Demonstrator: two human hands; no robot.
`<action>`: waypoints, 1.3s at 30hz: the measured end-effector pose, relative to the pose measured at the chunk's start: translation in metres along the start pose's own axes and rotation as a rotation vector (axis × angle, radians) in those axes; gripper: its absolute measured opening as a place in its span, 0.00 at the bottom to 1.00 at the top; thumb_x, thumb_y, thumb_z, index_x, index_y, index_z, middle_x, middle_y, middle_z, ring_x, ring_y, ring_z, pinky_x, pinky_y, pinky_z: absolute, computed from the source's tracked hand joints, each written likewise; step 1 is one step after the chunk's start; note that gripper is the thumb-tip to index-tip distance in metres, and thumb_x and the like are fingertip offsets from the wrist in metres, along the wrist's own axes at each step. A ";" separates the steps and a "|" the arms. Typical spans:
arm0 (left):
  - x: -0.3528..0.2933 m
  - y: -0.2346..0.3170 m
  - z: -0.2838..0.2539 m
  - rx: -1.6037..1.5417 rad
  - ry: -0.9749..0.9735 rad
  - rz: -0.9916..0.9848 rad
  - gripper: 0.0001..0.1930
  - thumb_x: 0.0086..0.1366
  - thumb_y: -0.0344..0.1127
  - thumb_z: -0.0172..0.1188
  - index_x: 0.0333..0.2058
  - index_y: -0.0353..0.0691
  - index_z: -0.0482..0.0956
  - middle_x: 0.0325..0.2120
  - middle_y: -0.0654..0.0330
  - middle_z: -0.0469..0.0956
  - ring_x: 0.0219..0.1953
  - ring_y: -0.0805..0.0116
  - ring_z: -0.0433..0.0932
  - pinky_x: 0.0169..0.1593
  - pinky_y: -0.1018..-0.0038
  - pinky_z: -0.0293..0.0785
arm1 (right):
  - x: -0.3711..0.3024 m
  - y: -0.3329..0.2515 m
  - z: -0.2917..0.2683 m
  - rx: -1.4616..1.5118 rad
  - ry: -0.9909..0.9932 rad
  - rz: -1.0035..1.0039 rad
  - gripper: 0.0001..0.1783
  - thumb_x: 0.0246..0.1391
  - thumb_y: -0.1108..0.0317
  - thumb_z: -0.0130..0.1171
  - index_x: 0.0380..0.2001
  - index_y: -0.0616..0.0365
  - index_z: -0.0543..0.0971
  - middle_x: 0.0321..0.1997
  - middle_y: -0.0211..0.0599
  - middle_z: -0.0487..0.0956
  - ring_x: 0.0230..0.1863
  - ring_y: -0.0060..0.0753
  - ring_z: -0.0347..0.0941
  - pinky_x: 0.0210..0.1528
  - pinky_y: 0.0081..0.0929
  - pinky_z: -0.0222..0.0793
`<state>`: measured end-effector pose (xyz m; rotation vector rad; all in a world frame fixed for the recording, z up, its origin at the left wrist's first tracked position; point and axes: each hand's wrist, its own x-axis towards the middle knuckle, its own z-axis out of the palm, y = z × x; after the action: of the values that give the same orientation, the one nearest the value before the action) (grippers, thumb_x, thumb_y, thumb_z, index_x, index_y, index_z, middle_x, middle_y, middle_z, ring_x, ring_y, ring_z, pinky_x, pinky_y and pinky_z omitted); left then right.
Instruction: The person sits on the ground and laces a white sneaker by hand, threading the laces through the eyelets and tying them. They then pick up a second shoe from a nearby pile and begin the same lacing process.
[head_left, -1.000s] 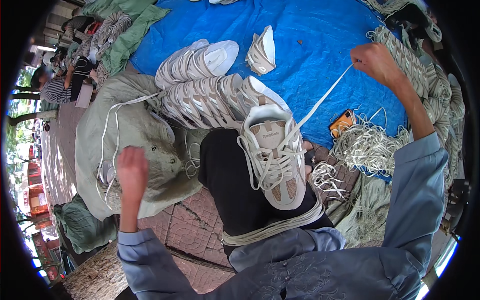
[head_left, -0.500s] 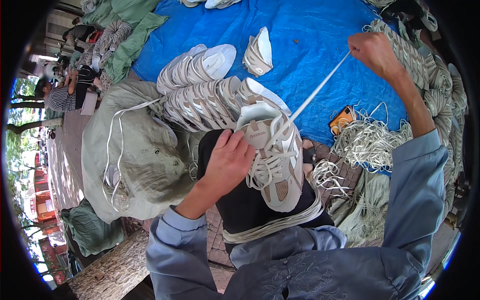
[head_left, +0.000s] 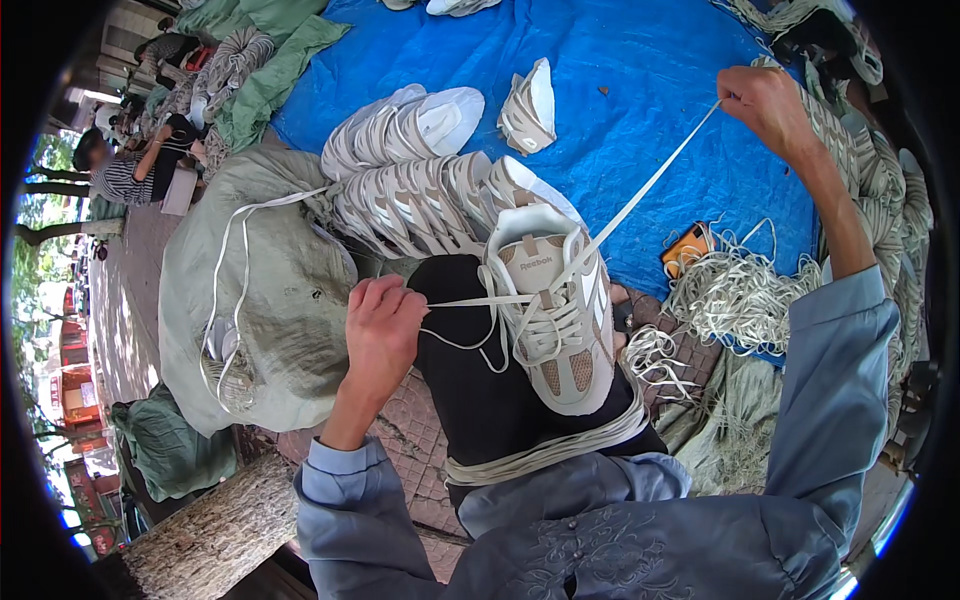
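Note:
A white and beige sneaker (head_left: pixel 567 375) rests on my dark-clad lap, its toe pointing toward me and its front partly laced. To the left of the shoe, my left hand (head_left: pixel 385 325) is closed on one end of the white shoelace (head_left: pixel 470 301), which runs taut from the eyelets. Far up at the right, my right hand (head_left: pixel 765 105) grips the shoelace's other stretch, drawn in a straight diagonal line from the upper eyelets. A loose loop of lace hangs beside the sneaker, below my left hand's strand. The fingertips of both hands are partly hidden.
Rows of nested shoe uppers (head_left: pixel 410 205) lie on a blue tarp (head_left: pixel 640 60), beside a single upper (head_left: pixel 528 108). A heap of white laces (head_left: pixel 740 295) sits by an orange object (head_left: pixel 686 248). At left stand a grey sack (head_left: pixel 280 300) and, farther off, a seated person (head_left: pixel 125 180).
My left hand has left the shoe's tongue and moved left, now pulling a lace strand out taut. My right hand has shifted slightly right, still holding its strand.

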<state>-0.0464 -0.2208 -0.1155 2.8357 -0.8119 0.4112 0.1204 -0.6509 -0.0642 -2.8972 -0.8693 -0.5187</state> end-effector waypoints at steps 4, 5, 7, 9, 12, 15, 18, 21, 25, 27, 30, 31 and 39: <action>-0.001 0.003 0.002 -0.023 -0.037 -0.021 0.06 0.44 0.27 0.59 0.24 0.38 0.73 0.24 0.60 0.73 0.37 0.61 0.71 0.42 0.66 0.64 | 0.000 -0.002 -0.004 0.006 0.016 -0.001 0.05 0.37 0.71 0.51 0.17 0.59 0.67 0.17 0.39 0.67 0.18 0.40 0.63 0.23 0.33 0.60; 0.000 0.004 0.004 -0.027 -0.055 -0.020 0.06 0.44 0.28 0.59 0.24 0.38 0.73 0.23 0.59 0.73 0.37 0.61 0.71 0.42 0.66 0.64 | 0.000 -0.004 -0.005 0.015 0.016 0.016 0.05 0.37 0.71 0.52 0.17 0.59 0.68 0.17 0.39 0.67 0.18 0.40 0.64 0.23 0.33 0.60; -0.002 0.007 0.006 -0.040 -0.058 -0.075 0.06 0.43 0.28 0.57 0.24 0.38 0.73 0.24 0.60 0.72 0.37 0.62 0.71 0.43 0.66 0.64 | -0.003 -0.011 0.011 -0.192 0.017 -0.039 0.02 0.36 0.71 0.52 0.18 0.56 0.71 0.18 0.37 0.71 0.21 0.38 0.69 0.25 0.33 0.66; 0.001 0.014 0.005 -0.072 -0.036 -0.095 0.07 0.43 0.28 0.56 0.24 0.38 0.73 0.26 0.59 0.72 0.37 0.62 0.70 0.44 0.65 0.64 | -0.011 -0.037 0.032 -0.122 0.055 -0.069 0.02 0.35 0.71 0.53 0.18 0.54 0.73 0.20 0.35 0.74 0.22 0.37 0.72 0.27 0.32 0.69; 0.013 0.043 0.004 -0.166 0.032 -0.023 0.08 0.42 0.28 0.56 0.26 0.38 0.73 0.28 0.59 0.71 0.38 0.62 0.69 0.43 0.65 0.65 | -0.036 -0.130 0.043 0.517 -0.086 -0.149 0.04 0.33 0.70 0.56 0.18 0.53 0.73 0.20 0.32 0.73 0.24 0.36 0.72 0.26 0.33 0.69; 0.031 0.070 0.026 -0.234 0.032 0.128 0.09 0.42 0.29 0.55 0.27 0.38 0.73 0.28 0.59 0.70 0.39 0.62 0.68 0.43 0.65 0.64 | -0.057 -0.188 0.072 0.712 -0.268 -0.090 0.06 0.32 0.71 0.60 0.20 0.53 0.76 0.21 0.32 0.75 0.25 0.36 0.73 0.27 0.30 0.69; 0.040 0.078 0.050 -0.108 -0.032 0.129 0.09 0.41 0.29 0.55 0.26 0.37 0.74 0.26 0.59 0.70 0.39 0.63 0.67 0.43 0.67 0.63 | -0.054 -0.200 0.088 0.567 -0.308 -0.028 0.05 0.34 0.70 0.58 0.21 0.52 0.76 0.22 0.32 0.76 0.26 0.36 0.74 0.27 0.30 0.69; 0.046 0.082 0.054 0.086 -0.135 0.132 0.07 0.41 0.29 0.55 0.23 0.36 0.74 0.25 0.60 0.70 0.38 0.65 0.67 0.41 0.70 0.63 | -0.052 -0.206 0.086 0.386 -0.384 -0.060 0.04 0.35 0.70 0.55 0.19 0.54 0.77 0.18 0.38 0.75 0.23 0.39 0.74 0.25 0.35 0.70; 0.054 0.081 0.050 0.117 -0.253 0.126 0.04 0.42 0.29 0.54 0.19 0.36 0.74 0.23 0.61 0.70 0.36 0.66 0.67 0.39 0.71 0.62 | -0.040 -0.211 0.087 0.407 -0.458 -0.032 0.05 0.34 0.70 0.53 0.13 0.57 0.76 0.16 0.41 0.75 0.20 0.41 0.74 0.23 0.37 0.69; 0.056 0.076 0.049 0.048 -0.275 0.109 0.03 0.42 0.28 0.55 0.18 0.36 0.74 0.22 0.61 0.70 0.35 0.66 0.67 0.39 0.71 0.63 | -0.041 -0.212 0.090 0.419 -0.455 -0.059 0.05 0.32 0.69 0.55 0.12 0.57 0.76 0.16 0.42 0.75 0.20 0.43 0.73 0.22 0.36 0.69; 0.054 0.066 0.053 -0.108 -0.235 0.068 0.02 0.43 0.27 0.56 0.19 0.37 0.73 0.23 0.61 0.71 0.36 0.65 0.68 0.39 0.70 0.64 | -0.046 -0.201 0.102 0.782 -0.444 -0.011 0.04 0.29 0.70 0.58 0.12 0.59 0.76 0.13 0.40 0.73 0.16 0.38 0.71 0.18 0.31 0.64; 0.052 0.063 0.054 -0.155 -0.202 0.057 0.02 0.43 0.27 0.57 0.19 0.37 0.73 0.23 0.61 0.71 0.37 0.65 0.69 0.39 0.69 0.64 | -0.048 -0.195 0.105 0.961 -0.438 0.022 0.04 0.28 0.70 0.58 0.13 0.59 0.76 0.12 0.38 0.73 0.14 0.35 0.70 0.16 0.29 0.63; 0.051 0.063 0.050 -0.268 -0.088 0.072 0.07 0.44 0.27 0.59 0.25 0.39 0.72 0.28 0.62 0.71 0.41 0.63 0.69 0.42 0.68 0.64 | -0.052 -0.176 0.106 1.603 -0.813 0.355 0.03 0.25 0.75 0.57 0.11 0.61 0.75 0.09 0.24 0.65 0.12 0.13 0.57 0.14 0.16 0.48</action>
<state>-0.0278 -0.3099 -0.1427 2.5973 -0.9122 0.1725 0.0153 -0.5136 -0.1868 -1.5105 -0.3647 0.9988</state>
